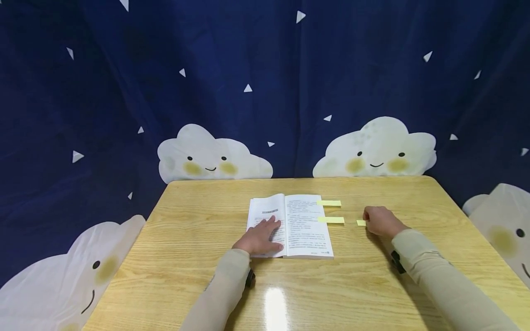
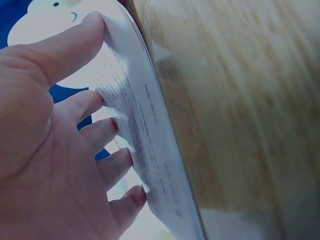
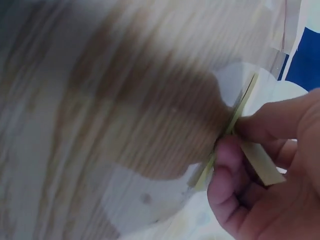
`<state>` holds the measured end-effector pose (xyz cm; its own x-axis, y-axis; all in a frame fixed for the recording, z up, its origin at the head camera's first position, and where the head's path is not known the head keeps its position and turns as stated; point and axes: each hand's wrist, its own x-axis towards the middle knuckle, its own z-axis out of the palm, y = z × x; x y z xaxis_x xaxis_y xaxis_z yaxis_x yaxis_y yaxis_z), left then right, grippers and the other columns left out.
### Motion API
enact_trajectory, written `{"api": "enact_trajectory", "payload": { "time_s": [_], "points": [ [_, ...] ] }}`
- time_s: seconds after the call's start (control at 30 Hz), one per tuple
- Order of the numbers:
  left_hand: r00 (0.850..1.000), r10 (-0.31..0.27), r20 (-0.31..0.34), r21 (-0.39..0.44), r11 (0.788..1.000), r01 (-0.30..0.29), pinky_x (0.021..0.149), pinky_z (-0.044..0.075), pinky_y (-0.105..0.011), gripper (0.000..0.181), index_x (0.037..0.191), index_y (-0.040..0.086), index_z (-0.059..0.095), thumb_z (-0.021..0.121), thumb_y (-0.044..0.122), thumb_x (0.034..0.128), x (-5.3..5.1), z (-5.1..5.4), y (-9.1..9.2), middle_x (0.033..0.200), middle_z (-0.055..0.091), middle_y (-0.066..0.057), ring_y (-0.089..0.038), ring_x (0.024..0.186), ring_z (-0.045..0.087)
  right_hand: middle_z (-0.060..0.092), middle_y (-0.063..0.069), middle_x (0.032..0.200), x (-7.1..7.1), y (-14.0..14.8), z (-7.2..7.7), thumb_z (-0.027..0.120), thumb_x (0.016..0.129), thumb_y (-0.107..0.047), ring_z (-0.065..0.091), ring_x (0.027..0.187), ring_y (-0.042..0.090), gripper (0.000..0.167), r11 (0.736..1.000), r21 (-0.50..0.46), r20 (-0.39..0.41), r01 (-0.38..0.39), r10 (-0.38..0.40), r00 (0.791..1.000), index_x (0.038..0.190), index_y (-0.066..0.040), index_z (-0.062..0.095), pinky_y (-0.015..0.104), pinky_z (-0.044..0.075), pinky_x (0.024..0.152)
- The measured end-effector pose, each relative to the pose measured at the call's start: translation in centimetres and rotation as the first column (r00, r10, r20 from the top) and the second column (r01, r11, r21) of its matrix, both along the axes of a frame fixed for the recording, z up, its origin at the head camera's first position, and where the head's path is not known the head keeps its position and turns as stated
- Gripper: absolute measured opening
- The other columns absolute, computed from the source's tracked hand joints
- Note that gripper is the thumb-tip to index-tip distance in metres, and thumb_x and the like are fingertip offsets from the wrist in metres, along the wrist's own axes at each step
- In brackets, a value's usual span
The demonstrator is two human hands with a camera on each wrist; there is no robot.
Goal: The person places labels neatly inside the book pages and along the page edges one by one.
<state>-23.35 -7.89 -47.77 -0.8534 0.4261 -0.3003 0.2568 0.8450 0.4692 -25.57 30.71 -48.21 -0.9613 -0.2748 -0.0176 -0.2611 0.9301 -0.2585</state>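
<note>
An open book (image 1: 307,239) with printed pages lies on the wooden table. Across its left page spreads my left hand (image 1: 258,236), fingers fairly straight and fingertips (image 2: 120,162) resting on the paper. Two yellow sticky strips (image 1: 331,220) jut out from the right page's outer edge. To the right of the book, my right hand (image 1: 383,221) pinches a yellow sticky note (image 3: 262,165) between thumb and fingers. In the right wrist view this strip angles back toward the palm, beside a thin yellow pad (image 3: 247,95) at the fingertips. The fingers partly hide the pad.
The light wooden table (image 1: 198,285) reaches back to a dark blue curtain (image 1: 248,55) printed with white clouds and triangles. A dark band or device (image 1: 398,262) shows at the right wrist.
</note>
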Motion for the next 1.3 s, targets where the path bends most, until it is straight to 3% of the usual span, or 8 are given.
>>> {"api": "enact_trajectory", "payload": {
  "time_s": [0.23, 0.4, 0.67, 0.83, 1.1, 1.3],
  "points": [
    [1.0, -0.004, -0.005, -0.006, 1.0, 0.004, 0.123, 0.021, -0.058, 0.077, 0.157, 0.021, 0.033, 0.067, 0.041, 0.0907, -0.1, 0.0, 0.0, 0.168, 0.017, -0.002, -0.029, 0.156, 0.019, 0.061, 0.011, 0.078, -0.1, 0.0, 0.2, 0.053, 0.088, -0.004, 0.051, 0.067, 0.019, 0.007, 0.996, -0.073, 0.068, 0.044, -0.039, 0.997, 0.086, 0.0, 0.058, 0.034, 0.044, 0.062],
    [1.0, 0.001, 0.002, 0.001, 1.0, -0.001, 0.123, 0.022, -0.058, 0.077, 0.156, 0.02, 0.034, 0.067, 0.041, 0.0904, 0.1, 0.0, 0.1, 0.168, 0.019, -0.003, -0.029, 0.155, 0.02, 0.055, 0.007, 0.072, 0.0, 0.1, 0.2, 0.054, 0.085, -0.004, 0.046, 0.065, 0.019, 0.006, 0.984, -0.15, 0.126, 0.1, -0.081, 0.989, 0.08, -0.002, 0.056, 0.032, 0.038, 0.061],
    [1.0, 0.001, -0.015, -0.002, 1.0, -0.001, 0.122, 0.024, -0.058, 0.077, 0.156, 0.019, 0.035, 0.068, 0.041, 0.0899, 0.1, 0.0, 0.1, 0.168, 0.02, -0.004, -0.03, 0.155, 0.021, 0.059, 0.006, 0.073, 0.0, 0.1, 0.2, 0.058, 0.08, -0.004, 0.05, 0.066, 0.018, 0.005, 0.98, -0.161, 0.068, 0.113, -0.103, 0.992, 0.076, -0.003, 0.061, 0.03, 0.04, 0.061],
    [1.0, -0.003, -0.012, -0.005, 1.0, 0.003, 0.122, 0.024, -0.058, 0.077, 0.156, 0.019, 0.034, 0.068, 0.041, 0.0899, 0.0, 0.0, 0.1, 0.168, 0.019, -0.004, -0.03, 0.155, 0.021, 0.06, 0.007, 0.072, -0.1, 0.1, 0.4, 0.057, 0.075, -0.001, 0.051, 0.066, 0.019, 0.005, 0.98, -0.155, 0.073, 0.128, -0.118, 0.99, 0.076, -0.002, 0.062, 0.029, 0.041, 0.06],
    [1.0, -0.002, -0.01, -0.004, 1.0, 0.002, 0.122, 0.023, -0.058, 0.077, 0.156, 0.019, 0.034, 0.068, 0.04, 0.0906, 0.0, 0.1, 0.1, 0.168, 0.019, -0.004, -0.03, 0.155, 0.02, 0.062, 0.007, 0.072, -0.3, 0.6, 1.0, 0.062, 0.081, -0.005, 0.052, 0.066, 0.018, 0.007, 0.978, -0.167, 0.109, 0.126, -0.109, 0.988, 0.075, -0.002, 0.064, 0.029, 0.042, 0.061],
    [1.0, 0.004, 0.011, 0.004, 1.0, -0.004, 0.123, 0.021, -0.057, 0.077, 0.156, 0.019, 0.033, 0.068, 0.039, 0.0906, 0.1, 0.3, 0.1, 0.168, 0.018, -0.004, -0.03, 0.156, 0.018, 0.064, 0.006, 0.068, -0.1, 0.8, 1.5, 0.053, 0.088, -0.007, 0.051, 0.063, 0.016, 0.018, 0.969, -0.186, 0.188, 0.165, -0.13, 0.974, 0.075, -0.003, 0.065, 0.029, 0.041, 0.062]
  ]
}}
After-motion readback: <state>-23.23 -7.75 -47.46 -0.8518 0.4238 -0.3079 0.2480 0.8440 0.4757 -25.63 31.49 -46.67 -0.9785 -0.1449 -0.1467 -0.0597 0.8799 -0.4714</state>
